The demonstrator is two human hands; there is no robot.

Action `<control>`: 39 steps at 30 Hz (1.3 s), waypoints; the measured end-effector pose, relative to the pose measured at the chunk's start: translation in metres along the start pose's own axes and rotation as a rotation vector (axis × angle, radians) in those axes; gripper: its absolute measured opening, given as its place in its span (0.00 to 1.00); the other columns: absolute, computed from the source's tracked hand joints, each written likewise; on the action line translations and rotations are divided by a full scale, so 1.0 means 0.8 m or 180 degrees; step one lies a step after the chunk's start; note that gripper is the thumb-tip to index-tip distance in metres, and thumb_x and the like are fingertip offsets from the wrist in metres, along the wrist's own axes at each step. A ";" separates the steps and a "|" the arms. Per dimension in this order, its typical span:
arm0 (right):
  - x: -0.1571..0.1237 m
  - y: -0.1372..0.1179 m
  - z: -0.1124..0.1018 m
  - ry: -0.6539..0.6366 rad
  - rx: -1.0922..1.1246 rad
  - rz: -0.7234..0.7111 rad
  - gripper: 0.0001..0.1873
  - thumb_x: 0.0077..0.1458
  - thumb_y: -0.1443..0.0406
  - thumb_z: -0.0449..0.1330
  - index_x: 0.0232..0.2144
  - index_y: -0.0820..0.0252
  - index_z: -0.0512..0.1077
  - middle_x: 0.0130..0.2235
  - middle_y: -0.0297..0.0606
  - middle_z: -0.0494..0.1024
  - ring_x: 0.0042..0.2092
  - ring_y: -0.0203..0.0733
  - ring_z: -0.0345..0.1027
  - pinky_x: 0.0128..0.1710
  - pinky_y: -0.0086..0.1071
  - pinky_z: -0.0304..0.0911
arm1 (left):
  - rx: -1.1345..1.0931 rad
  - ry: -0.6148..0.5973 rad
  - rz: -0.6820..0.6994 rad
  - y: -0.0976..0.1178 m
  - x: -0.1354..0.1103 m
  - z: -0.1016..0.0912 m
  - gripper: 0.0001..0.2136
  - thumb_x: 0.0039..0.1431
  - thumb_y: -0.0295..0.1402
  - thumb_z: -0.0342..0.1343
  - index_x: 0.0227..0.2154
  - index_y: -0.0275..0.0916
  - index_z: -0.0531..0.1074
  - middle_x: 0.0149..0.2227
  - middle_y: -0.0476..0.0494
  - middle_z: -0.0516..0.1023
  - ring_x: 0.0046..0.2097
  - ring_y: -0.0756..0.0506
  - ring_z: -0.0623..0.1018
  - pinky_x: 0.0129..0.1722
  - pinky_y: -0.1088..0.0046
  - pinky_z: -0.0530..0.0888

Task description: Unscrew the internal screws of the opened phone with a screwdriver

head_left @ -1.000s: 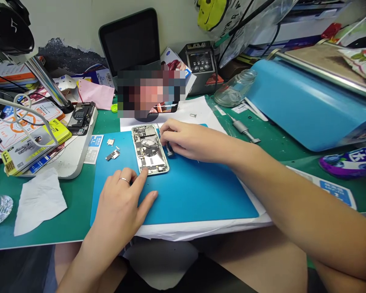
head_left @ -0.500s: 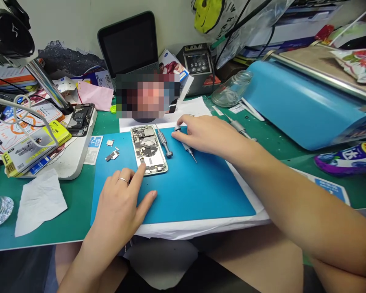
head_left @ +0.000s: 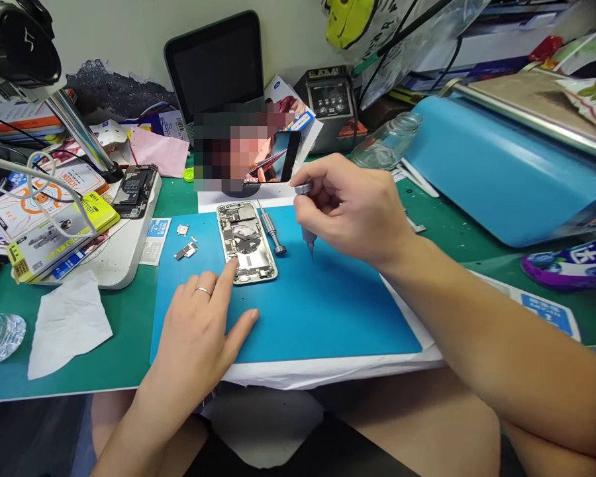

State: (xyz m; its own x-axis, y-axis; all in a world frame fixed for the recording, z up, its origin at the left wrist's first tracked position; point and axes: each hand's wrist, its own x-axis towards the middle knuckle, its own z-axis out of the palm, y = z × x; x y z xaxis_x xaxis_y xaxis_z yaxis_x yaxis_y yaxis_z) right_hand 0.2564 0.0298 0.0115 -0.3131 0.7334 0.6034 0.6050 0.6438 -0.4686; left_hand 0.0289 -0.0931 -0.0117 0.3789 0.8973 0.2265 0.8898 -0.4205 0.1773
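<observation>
An opened phone [head_left: 245,242] with its insides showing lies on a blue mat [head_left: 302,305]. My left hand [head_left: 203,331] rests flat on the mat, fingers spread, its forefinger touching the phone's near corner. My right hand [head_left: 350,209] is raised just right of the phone and closed round a small grey screwdriver [head_left: 306,218], held upright with its tip pointing down above the mat. A second screwdriver [head_left: 272,232] lies on the mat beside the phone's right edge. Small metal parts [head_left: 185,250] lie on the mat left of the phone.
Another opened phone [head_left: 133,191] sits on a white pad at the left. A dark tablet [head_left: 213,66], a grey station [head_left: 334,99], a glass jar [head_left: 387,140] and a rolled blue mat [head_left: 501,172] line the back. A white tissue [head_left: 69,324] lies front left.
My right hand left one screwdriver beside the phone, took up another from the mat and has lifted it upright. My left hand has stayed at the phone's corner.
</observation>
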 end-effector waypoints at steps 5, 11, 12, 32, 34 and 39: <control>-0.016 -0.012 0.011 0.0131 0.0766 -0.0375 0.10 0.58 0.70 0.59 0.39 0.49 0.70 0.30 0.31 0.75 0.25 0.36 0.68 0.24 0.35 0.67 | -0.0152 0.0005 -0.0078 0.003 0.000 -0.003 0.14 0.69 0.41 0.54 0.48 0.36 0.65 0.41 0.41 0.72 0.42 0.38 0.72 0.40 0.61 0.69; -0.032 -0.015 0.025 0.0566 0.0958 -0.0771 0.11 0.59 0.69 0.62 0.41 0.46 0.72 0.35 0.31 0.80 0.27 0.37 0.72 0.27 0.35 0.73 | -0.0030 -0.0184 -0.0103 0.004 0.002 -0.004 0.10 0.69 0.40 0.54 0.36 0.40 0.65 0.39 0.43 0.70 0.38 0.40 0.70 0.37 0.62 0.68; -0.033 -0.016 0.026 0.0559 0.0997 -0.0721 0.11 0.59 0.68 0.63 0.41 0.46 0.72 0.35 0.31 0.80 0.27 0.38 0.73 0.26 0.35 0.74 | -0.0030 -0.0185 -0.0101 0.004 0.003 -0.004 0.10 0.69 0.40 0.53 0.36 0.39 0.65 0.39 0.43 0.70 0.38 0.40 0.70 0.37 0.61 0.68; -0.037 -0.026 0.042 -0.0482 0.1655 -0.0954 0.25 0.61 0.71 0.62 0.58 0.52 0.63 0.41 0.34 0.78 0.38 0.32 0.77 0.35 0.23 0.76 | -0.0024 -0.0137 -0.0101 0.005 0.003 -0.004 0.09 0.68 0.38 0.54 0.36 0.38 0.68 0.38 0.42 0.71 0.38 0.41 0.71 0.37 0.61 0.69; -0.038 -0.026 0.045 -0.0485 0.1771 -0.0926 0.23 0.61 0.71 0.62 0.56 0.52 0.63 0.40 0.33 0.77 0.38 0.32 0.77 0.34 0.22 0.76 | -0.0035 -0.0132 -0.0101 0.004 0.003 -0.004 0.08 0.68 0.38 0.54 0.36 0.39 0.68 0.38 0.43 0.71 0.38 0.41 0.71 0.37 0.62 0.69; -0.040 -0.025 0.049 -0.0598 0.2013 -0.0821 0.20 0.61 0.70 0.63 0.52 0.53 0.63 0.39 0.32 0.76 0.37 0.30 0.75 0.34 0.21 0.76 | -0.0068 -0.0122 -0.0106 0.004 0.002 -0.003 0.08 0.68 0.38 0.54 0.36 0.39 0.68 0.38 0.43 0.71 0.38 0.41 0.71 0.38 0.62 0.69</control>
State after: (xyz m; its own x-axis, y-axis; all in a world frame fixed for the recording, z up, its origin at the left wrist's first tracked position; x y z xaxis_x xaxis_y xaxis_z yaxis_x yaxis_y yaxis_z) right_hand 0.2255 0.0017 -0.0241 -0.5446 0.5291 0.6507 -0.0290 0.7636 -0.6451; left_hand 0.0320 -0.0931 -0.0082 0.3590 0.9152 0.1832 0.8967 -0.3926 0.2046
